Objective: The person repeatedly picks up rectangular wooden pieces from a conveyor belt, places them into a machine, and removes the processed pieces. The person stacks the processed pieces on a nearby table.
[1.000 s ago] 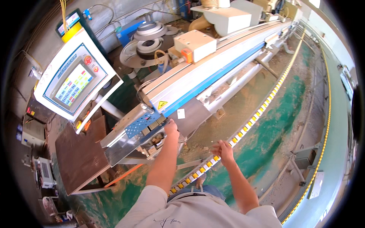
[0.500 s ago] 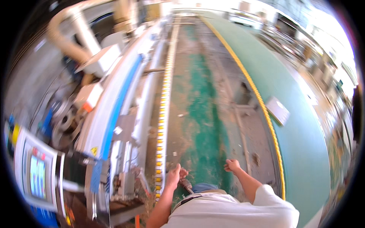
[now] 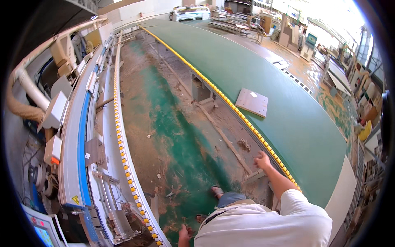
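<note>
Right hand [image 3: 262,160] rests on the near edge of the green conveyor belt [image 3: 263,78], fingers spread loosely over the yellow roller strip [image 3: 230,105] that borders it; the hand grips nothing, palm down on the rim. On the conveyor belt, well beyond that hand, lies a flat grey-brown rectangular panel [image 3: 252,101], apart from everything else on the green surface. Left hand [image 3: 184,234] hangs low at the bottom of the view, on the far side of the person's body from the conveyor belt, close to the end of the second roller rail [image 3: 123,156] with its orange and white wheels; whether its fingers are curled or loose I cannot tell, since most of it is cut off by the white shirt [image 3: 263,222]. Between the conveyor belt and that rail runs a worn green floor [image 3: 181,140] strewn with sawdust. Past the rail, farthest from the conveyor belt, stands the long edge-banding machine [image 3: 78,136] with a blue stripe, and a beige extraction hose [image 3: 24,90] curves above it.
</note>
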A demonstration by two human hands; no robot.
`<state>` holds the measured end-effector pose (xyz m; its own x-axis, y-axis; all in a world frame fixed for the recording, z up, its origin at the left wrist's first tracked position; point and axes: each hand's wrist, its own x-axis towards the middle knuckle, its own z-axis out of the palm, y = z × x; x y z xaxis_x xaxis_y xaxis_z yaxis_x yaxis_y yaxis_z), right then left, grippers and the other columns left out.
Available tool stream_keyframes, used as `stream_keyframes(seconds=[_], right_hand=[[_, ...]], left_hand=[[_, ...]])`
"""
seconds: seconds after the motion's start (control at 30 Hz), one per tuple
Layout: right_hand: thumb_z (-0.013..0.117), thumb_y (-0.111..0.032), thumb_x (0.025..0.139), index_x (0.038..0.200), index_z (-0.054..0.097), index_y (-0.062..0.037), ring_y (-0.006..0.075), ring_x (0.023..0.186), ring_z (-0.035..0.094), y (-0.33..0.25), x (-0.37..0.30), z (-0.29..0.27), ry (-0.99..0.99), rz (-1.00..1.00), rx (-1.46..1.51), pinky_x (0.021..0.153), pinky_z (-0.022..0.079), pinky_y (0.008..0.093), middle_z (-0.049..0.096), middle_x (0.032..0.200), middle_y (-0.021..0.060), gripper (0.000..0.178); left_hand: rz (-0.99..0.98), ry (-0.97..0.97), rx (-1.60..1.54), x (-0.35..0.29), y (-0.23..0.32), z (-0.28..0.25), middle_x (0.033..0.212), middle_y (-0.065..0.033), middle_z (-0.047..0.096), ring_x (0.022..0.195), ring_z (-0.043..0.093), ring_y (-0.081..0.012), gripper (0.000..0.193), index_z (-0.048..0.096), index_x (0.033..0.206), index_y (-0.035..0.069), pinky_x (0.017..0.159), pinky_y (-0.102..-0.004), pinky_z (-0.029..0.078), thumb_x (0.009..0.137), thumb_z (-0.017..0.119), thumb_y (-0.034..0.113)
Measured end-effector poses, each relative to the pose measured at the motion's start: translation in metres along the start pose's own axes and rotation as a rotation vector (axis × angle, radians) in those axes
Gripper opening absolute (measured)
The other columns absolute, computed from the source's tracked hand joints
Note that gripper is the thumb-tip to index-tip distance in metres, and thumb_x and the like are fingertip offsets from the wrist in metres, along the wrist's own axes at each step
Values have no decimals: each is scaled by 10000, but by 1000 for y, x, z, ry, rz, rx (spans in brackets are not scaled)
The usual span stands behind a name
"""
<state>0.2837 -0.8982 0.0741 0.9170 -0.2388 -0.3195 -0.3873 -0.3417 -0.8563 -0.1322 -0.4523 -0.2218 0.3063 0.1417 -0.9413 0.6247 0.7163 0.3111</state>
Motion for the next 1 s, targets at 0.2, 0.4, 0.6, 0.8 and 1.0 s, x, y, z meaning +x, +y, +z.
stream_keyframes(seconds=[0.2, 0.4, 0.6, 0.8, 1.0], right_hand=[[639, -150, 963, 1268, 572, -2, 194, 744, 691, -14, 40, -76, 59, 104, 513, 602, 562, 317, 684, 991, 118, 345], [632, -129, 962, 1328, 531, 19, 162, 650, 662, 26, 91, -153, 24, 178, 786, 571, 551, 300, 684, 888, 120, 407], [644, -250, 973, 974, 644, -17, 158, 559, 612, 79, 102, -215, -51, 273, 642, 558, 517, 292, 694, 824, 111, 233], [569, -107, 1001, 1313, 500, 26, 216, 785, 697, 104, 83, -246, -213, 386, 982, 659, 586, 323, 702, 1018, 154, 346], [538, -251, 1019, 1258, 524, 16, 259, 821, 684, 138, 69, -246, -357, 642, 1250, 748, 574, 382, 683, 1030, 164, 359]], left_hand=[[1, 146, 263, -50, 22, 83, 834, -129, 675, 793, 687, -328, 418, 643, 947, -42, 725, -459, 586, 980, 614, 374], [262, -85, 318, -25, 163, 301, 1232, -160, 591, 1013, 653, -273, 477, 502, 1330, -37, 746, -379, 605, 979, 638, 256], [1034, -271, 1000, -154, 207, 637, 1183, -146, 678, 986, 669, -202, 436, 599, 1306, 52, 796, -349, 546, 915, 716, 205], [1379, -607, 1427, -191, 141, 854, 1349, -178, 572, 1207, 587, -260, 527, 575, 1314, 61, 944, -365, 527, 850, 750, 240], [1646, -555, 1948, -149, 70, 964, 1480, -184, 435, 1393, 390, -356, 728, 481, 1406, 94, 1136, -473, 347, 808, 765, 397]])
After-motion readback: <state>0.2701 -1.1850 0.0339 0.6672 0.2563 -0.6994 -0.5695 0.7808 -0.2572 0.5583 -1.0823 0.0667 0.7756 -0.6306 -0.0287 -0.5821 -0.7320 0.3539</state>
